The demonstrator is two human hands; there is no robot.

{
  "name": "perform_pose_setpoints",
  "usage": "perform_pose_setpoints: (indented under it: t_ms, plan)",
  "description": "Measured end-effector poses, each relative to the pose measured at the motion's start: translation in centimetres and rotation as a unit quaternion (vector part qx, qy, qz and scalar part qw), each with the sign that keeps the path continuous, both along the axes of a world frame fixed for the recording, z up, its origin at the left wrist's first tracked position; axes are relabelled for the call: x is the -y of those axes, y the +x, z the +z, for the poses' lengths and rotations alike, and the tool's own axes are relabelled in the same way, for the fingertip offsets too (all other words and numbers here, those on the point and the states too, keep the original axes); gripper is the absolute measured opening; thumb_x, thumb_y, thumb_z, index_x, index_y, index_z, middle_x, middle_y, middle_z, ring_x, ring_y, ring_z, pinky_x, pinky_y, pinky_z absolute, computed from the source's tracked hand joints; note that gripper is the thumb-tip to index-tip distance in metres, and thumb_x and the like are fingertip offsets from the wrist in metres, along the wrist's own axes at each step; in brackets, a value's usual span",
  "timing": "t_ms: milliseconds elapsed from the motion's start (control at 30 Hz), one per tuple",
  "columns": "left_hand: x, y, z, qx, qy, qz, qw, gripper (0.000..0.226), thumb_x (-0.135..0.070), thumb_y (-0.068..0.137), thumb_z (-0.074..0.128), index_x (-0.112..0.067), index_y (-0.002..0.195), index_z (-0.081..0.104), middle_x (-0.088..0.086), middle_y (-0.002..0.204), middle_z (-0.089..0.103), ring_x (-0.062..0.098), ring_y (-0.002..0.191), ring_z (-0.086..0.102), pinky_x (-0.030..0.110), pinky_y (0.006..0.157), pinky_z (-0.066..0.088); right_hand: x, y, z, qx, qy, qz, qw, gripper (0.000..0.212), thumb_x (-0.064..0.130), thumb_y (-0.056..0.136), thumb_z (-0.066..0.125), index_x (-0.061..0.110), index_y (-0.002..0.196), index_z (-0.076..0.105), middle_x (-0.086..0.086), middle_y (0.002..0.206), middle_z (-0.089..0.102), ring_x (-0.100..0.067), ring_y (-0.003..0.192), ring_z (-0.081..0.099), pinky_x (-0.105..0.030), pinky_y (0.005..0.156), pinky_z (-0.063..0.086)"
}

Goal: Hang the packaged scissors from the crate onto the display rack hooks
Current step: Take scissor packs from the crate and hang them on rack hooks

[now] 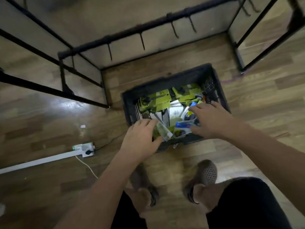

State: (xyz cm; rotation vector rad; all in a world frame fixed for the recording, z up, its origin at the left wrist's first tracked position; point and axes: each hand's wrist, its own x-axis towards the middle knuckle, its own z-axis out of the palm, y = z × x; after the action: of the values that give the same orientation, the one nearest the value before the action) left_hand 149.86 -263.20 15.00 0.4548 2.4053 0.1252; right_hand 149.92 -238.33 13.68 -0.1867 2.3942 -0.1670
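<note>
A black plastic crate [166, 83] stands on the floor, holding several packaged scissors on green [158, 100] and white [175, 111] cards. My left hand [142, 139] is over the crate's near left corner and grips a green scissors package [162, 131] between thumb and fingers. Over the near right side, my right hand [209, 119] holds a blue-and-white scissors package [183, 127] with spread fingers. Behind the crate runs the black display rack bar [148, 27], with several bare hooks [142, 41] hanging from it.
More black rack frames stand at the left [49, 90] and right [257, 52]. A white power strip [85, 148] with cable trunking and a cord lies on the wooden floor to the left. My feet in perforated clogs [206, 172] stand just before the crate.
</note>
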Motion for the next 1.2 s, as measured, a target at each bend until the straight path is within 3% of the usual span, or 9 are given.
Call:
perform_pose_setpoints:
  t_ms: [100,200,333,400,500,667,933,1100,1200]
  plan:
    - [1.3,-1.5,-10.9,-0.008,-0.035,-0.031,0.999,0.065,-0.049,0.098,0.054,-0.028,0.155,0.033,-0.001,0.154,0.045,0.025,0.142,0.039,0.045,0.114,0.039,0.9,-1.9,-11.4,0.001,-0.002,0.042,0.999,0.066,0.056,0.092,0.056,0.021,0.147,0.040,-0.003,0.142,0.054,-0.026,0.134,0.049,-0.046,0.119,0.024]
    - [2.3,-2.8,-19.4,-0.013,-0.081,-0.078,0.994,0.069,-0.053,0.101,0.047,-0.028,0.160,0.020,0.000,0.159,0.036,0.027,0.146,0.033,0.045,0.115,0.038,1.6,-3.6,-21.1,0.001,0.004,0.107,0.994,0.067,0.056,0.093,0.054,0.020,0.147,0.039,-0.005,0.133,0.058,-0.030,0.121,0.056,-0.045,0.105,0.041]
    - [4.1,-3.3,-26.0,-0.048,-0.095,-0.150,0.983,0.071,-0.056,0.100,0.045,-0.033,0.160,0.014,-0.006,0.158,0.036,0.021,0.144,0.037,0.042,0.113,0.042,2.4,-6.5,-29.7,0.083,-0.004,0.177,0.981,0.079,0.059,0.096,0.055,0.028,0.160,0.020,-0.006,0.149,0.048,-0.028,0.128,0.052,-0.045,0.099,0.049]
    - [5.1,-4.0,-27.2,-0.049,-0.079,-0.177,0.980,0.072,-0.058,0.100,0.043,-0.038,0.160,0.011,-0.010,0.159,0.035,0.016,0.143,0.038,0.039,0.113,0.044,3.2,-8.0,-32.1,0.060,-0.037,0.190,0.979,0.076,0.055,0.096,0.059,0.027,0.158,0.024,-0.005,0.133,0.056,-0.024,0.113,0.055,-0.041,0.087,0.052]
    - [5.4,-6.1,-26.9,-0.034,-0.039,-0.169,0.984,0.070,-0.057,0.098,0.045,-0.042,0.160,0.016,-0.015,0.158,0.037,0.009,0.143,0.038,0.031,0.115,0.036,4.8,-9.3,-33.3,0.008,-0.045,0.186,0.981,0.061,0.052,0.094,0.063,0.020,0.142,0.042,0.005,0.093,0.056,-0.017,0.080,0.054,-0.031,0.060,0.044]
    - [4.5,-5.7,-25.1,-0.050,-0.054,-0.165,0.983,0.069,-0.058,0.099,0.044,-0.041,0.159,0.015,-0.013,0.158,0.038,0.013,0.142,0.040,0.036,0.114,0.042,5.4,-8.4,-32.0,0.127,0.012,0.220,0.967,0.049,0.049,0.093,0.066,0.009,0.121,0.066,-0.012,0.112,0.069,-0.024,0.084,0.061,-0.030,0.052,0.036]
    - [2.5,-0.8,-24.5,-0.055,-0.015,-0.115,0.992,0.063,-0.061,0.101,0.040,-0.044,0.157,0.016,-0.019,0.152,0.041,0.007,0.136,0.045,0.031,0.105,0.046,3.3,-4.9,-33.5,0.119,0.018,0.281,0.952,0.025,0.030,0.097,0.065,0.012,0.114,0.063,-0.005,0.108,0.066,-0.021,0.085,0.057,-0.031,0.059,0.036]
    - [1.8,-1.0,-26.4,-0.033,-0.017,-0.133,0.990,0.057,-0.054,0.102,0.045,-0.040,0.155,0.027,-0.011,0.145,0.051,0.013,0.131,0.052,0.040,0.103,0.050,2.8,-6.3,-32.9,0.104,-0.034,0.251,0.962,0.025,0.030,0.098,0.063,0.024,0.074,0.057,0.005,0.077,0.057,-0.011,0.066,0.048,-0.033,0.058,0.037]
    - [2.4,0.2,-26.4,-0.015,-0.029,-0.131,0.991,0.060,-0.054,0.101,0.047,-0.039,0.156,0.027,-0.009,0.145,0.052,0.016,0.129,0.055,0.041,0.100,0.053,3.0,-6.2,-32.3,0.119,-0.085,0.225,0.963,0.026,0.028,0.096,0.065,0.024,0.072,0.056,0.007,0.072,0.058,-0.014,0.067,0.051,-0.038,0.067,0.045]
